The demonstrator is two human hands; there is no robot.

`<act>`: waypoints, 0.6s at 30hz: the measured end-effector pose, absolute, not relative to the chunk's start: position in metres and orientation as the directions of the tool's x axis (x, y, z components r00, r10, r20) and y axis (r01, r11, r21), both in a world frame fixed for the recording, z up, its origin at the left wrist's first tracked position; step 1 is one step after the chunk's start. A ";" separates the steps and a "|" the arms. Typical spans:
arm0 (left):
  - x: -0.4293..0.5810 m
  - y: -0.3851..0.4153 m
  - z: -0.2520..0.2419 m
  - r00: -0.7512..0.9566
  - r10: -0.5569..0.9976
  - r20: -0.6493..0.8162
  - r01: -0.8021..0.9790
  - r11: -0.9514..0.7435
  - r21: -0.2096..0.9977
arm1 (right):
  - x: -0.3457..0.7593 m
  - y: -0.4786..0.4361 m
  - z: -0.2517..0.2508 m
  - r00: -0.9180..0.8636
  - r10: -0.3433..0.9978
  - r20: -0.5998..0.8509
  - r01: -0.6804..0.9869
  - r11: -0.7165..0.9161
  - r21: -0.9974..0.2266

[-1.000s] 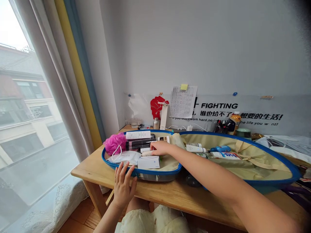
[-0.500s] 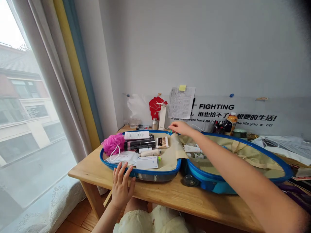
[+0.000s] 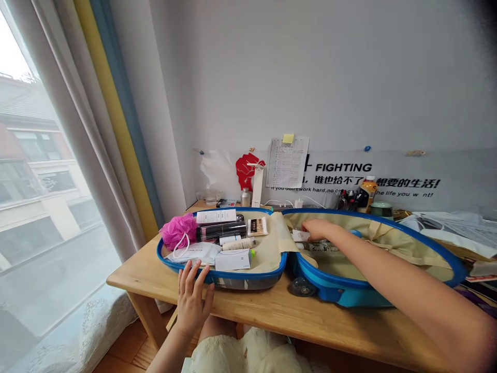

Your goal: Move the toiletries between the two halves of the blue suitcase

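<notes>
working through an open suitcase [image 3: 349, 297], apparently partway: with a pink bath puff [image 3: 179, 231], cotton swabs [image 3: 258, 227] and a white box [image 3: 233, 260] already laid left of the grip of the right hand [image 3: 318, 229], and a white tube [image 3: 300, 235] right at its fingertips; cannot tell how much is left. extending the right arm [image 3: 388, 278] forward, with fingers bent down; cannot tell whether grasping the tube or merely touching. resting the left hand [image 3: 193, 300], empty and loosely spread, on the near rim [image 3: 248, 278], left of that grip.
</notes>
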State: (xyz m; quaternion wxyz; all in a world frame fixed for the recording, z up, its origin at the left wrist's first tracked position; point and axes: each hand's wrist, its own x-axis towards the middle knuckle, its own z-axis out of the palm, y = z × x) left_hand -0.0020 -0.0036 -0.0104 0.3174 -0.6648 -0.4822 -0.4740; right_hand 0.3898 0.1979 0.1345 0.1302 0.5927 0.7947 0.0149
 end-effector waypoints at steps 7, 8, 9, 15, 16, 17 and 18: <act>-0.003 -0.003 -0.011 0.099 0.340 0.935 0.940 -0.341 0.024 | 0.386 0.196 0.134 -0.235 0.952 -0.194 0.938 0.274 0.210; -0.003 -0.003 -0.011 0.101 0.338 0.936 0.940 -0.341 0.022 | 0.385 0.194 0.134 -0.236 0.952 -0.194 0.940 0.274 0.204; -0.003 -0.003 -0.011 0.101 0.336 0.936 0.940 -0.341 0.021 | 0.385 0.192 0.136 -0.239 0.951 -0.195 0.941 0.276 0.196; -0.003 -0.004 -0.010 0.099 0.344 0.934 0.940 -0.339 0.025 | 0.383 0.181 0.172 -0.270 0.957 -0.103 0.955 0.280 0.101; -0.003 -0.004 -0.010 0.101 0.345 0.933 0.941 -0.338 0.024 | 0.380 0.179 0.182 -0.279 0.959 -0.056 0.956 0.283 0.080; -0.003 -0.004 -0.010 0.103 0.344 0.933 0.941 -0.338 0.021 | 0.375 0.176 0.191 -0.296 0.955 -0.008 0.954 0.296 0.056; -0.003 -0.004 -0.010 0.104 0.342 0.934 0.941 -0.338 0.019 | 0.368 0.172 0.198 -0.322 0.946 0.035 0.946 0.322 0.029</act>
